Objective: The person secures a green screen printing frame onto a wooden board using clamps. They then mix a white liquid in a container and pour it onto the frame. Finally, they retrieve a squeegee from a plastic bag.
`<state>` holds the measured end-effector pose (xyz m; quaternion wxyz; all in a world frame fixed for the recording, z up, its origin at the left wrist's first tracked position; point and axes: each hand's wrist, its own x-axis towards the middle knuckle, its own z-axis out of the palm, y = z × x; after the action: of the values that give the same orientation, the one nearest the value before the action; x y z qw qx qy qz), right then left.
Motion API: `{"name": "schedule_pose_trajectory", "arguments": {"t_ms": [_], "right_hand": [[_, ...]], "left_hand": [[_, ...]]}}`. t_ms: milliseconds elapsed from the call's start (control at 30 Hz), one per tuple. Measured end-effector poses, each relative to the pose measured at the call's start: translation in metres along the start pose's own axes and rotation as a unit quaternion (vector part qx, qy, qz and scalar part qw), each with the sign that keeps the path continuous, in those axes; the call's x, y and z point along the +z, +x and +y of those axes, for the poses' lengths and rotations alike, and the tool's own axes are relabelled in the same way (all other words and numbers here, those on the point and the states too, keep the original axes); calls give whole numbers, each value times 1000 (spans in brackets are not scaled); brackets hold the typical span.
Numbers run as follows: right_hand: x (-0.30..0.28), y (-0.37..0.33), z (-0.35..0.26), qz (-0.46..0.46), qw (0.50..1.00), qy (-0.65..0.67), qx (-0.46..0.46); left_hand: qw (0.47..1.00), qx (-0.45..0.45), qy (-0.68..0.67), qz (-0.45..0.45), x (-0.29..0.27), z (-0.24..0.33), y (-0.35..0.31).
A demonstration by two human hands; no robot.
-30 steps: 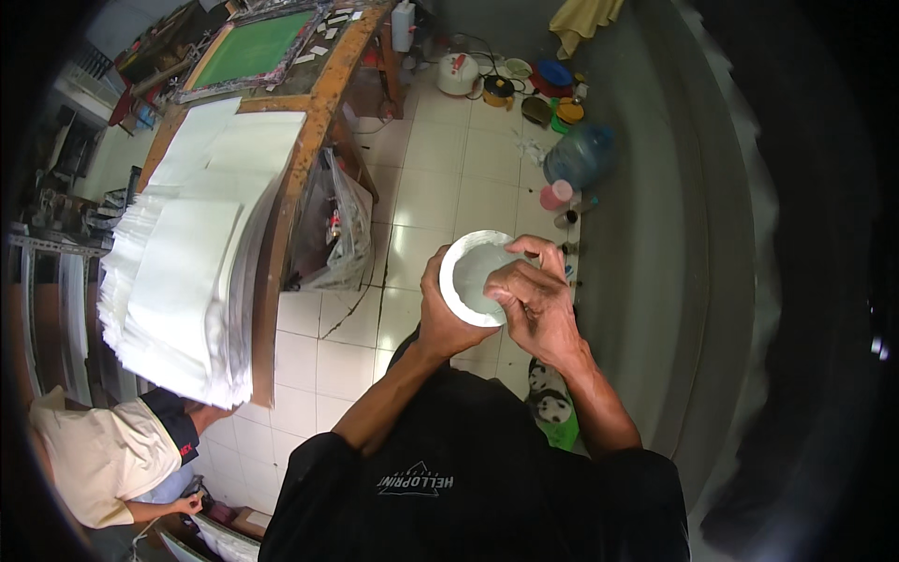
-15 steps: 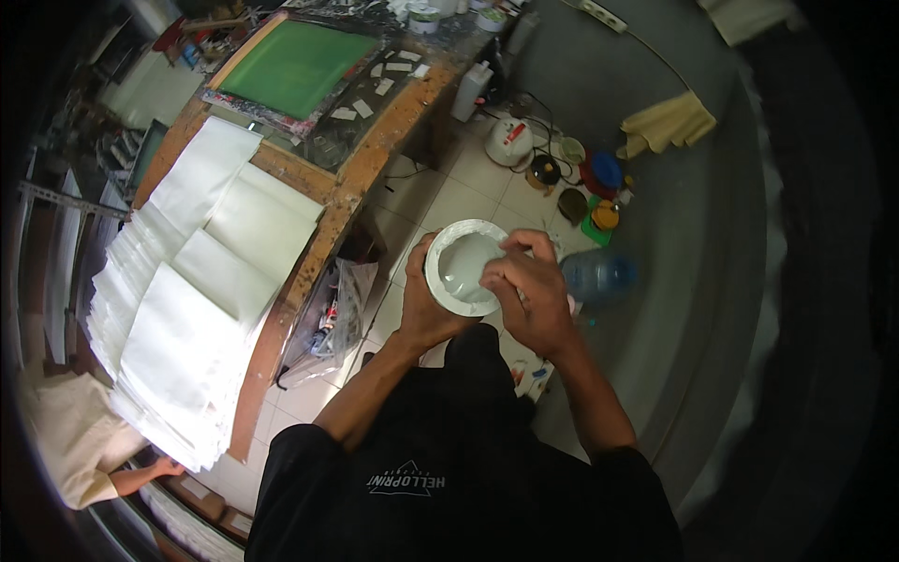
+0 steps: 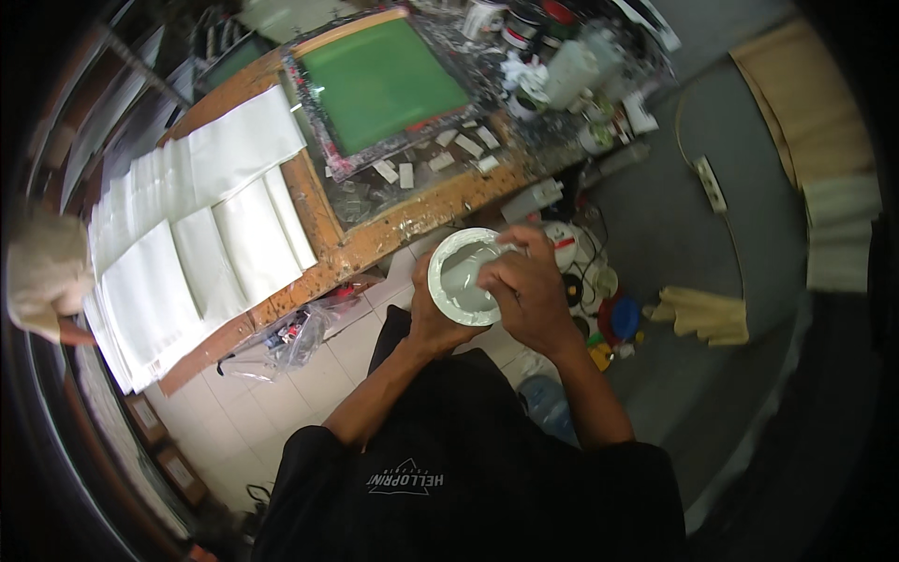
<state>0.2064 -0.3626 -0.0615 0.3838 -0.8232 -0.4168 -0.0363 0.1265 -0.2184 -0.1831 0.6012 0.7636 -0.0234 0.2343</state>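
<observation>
White and round, the open tub (image 3: 444, 298) rests in the left hand (image 3: 434, 320), which curls around its side, before the black shirt (image 3: 478, 459). Half closed, the right hand (image 3: 532, 292) bends over its opening; whether it pinches anything, I cannot tell.

The left hand (image 3: 434, 323) holds a white tub (image 3: 437, 286) while the right hand (image 3: 534, 295), blurred, seems to reach into its opening.

White block lettering (image 3: 410, 480) with a peaked outline (image 3: 406, 465), upside down on the black shirt (image 3: 487, 440), below the white tub (image 3: 459, 316), brown carton (image 3: 182, 476) lower left of the tub, its marks (image 3: 176, 465) seemingly illegible
</observation>
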Motion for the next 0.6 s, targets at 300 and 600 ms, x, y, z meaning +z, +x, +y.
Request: {"name": "schedule_pose_trajectory", "arguments": {"t_ms": [300,600], "right_hand": [[-16,97,74,-17,992,-22,-119],[-16,182,134,-82,966,135,-206]], "left_hand": [[1000,-8,2,15,4,-27,105],[982,-34,41,179,40,-28,147]]}}
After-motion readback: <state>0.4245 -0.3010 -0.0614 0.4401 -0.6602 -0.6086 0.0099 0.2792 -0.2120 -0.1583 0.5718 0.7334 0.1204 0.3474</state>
